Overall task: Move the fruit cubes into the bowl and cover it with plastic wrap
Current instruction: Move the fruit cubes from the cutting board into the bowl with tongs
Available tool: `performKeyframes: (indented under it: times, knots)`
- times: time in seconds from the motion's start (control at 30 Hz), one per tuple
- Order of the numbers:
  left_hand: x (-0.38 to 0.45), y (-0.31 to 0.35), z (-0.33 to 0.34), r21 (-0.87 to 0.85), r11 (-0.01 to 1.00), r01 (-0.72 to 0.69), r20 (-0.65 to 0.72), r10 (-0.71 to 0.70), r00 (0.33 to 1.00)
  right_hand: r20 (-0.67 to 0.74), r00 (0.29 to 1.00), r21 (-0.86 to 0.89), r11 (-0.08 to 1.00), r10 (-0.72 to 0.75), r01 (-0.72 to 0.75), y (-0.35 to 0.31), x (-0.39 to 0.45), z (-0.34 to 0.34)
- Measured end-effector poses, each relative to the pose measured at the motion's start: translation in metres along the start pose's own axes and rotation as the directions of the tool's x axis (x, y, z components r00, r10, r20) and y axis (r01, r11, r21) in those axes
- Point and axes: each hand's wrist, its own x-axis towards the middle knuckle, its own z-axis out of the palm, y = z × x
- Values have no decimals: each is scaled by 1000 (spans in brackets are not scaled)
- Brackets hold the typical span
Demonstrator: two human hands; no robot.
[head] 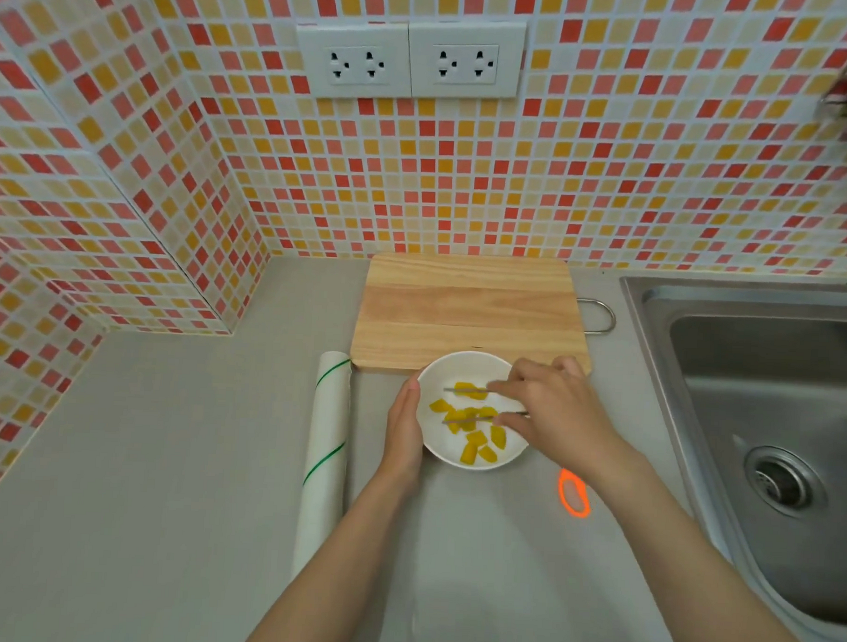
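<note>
Head view: fruit cubes (475, 427) sit in the bowl (439, 370), and the plastic wrap roll (325, 462) lies just left of it.

Roll's long axis runs toward and away from the person on the desk (163, 455). The left hand (404, 429), flat against the bowl's side and gripping nothing, is nearer; the right hand (553, 411) pinches metal tongs (471, 405) over the fruit.

Two bare forearms, no sleeves, watch or rings in view; left hand (403, 429), right hand (556, 411), short nails
</note>
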Motion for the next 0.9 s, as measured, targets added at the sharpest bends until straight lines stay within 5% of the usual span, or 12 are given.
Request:
performKeyframes:
  times: [0.2, 0.3, 0.4, 0.53, 0.73, 0.9]
  knots:
    - [0, -1, -1, 32, 999, 13, -10, -13, 1000, -207, 940, 313, 928, 272, -200, 30, 12, -19]
    - [1, -1, -1, 37, 999, 11, -19, -10, 1000, -169, 974, 248, 963, 153, -108, 26, 8, -15]
    - [2, -2, 0, 14, 1000, 9, -19, -9, 1000, 16, 1000, 165, 986, 18, -20, 12, 1, 0]
    - [3, -4, 0, 12, 1000, 10, -34, -10, 999, 75, 997, 132, 990, 32, -42, 6, -2, 12]
    - [3, -4, 0, 23, 999, 28, -40, -27, 999, -228, 905, 327, 904, 360, -277, 43, 17, 13]
    - [3, -4, -1, 16, 999, 38, -38, -38, 999, -71, 844, 314, 815, 531, -487, 67, 57, 35]
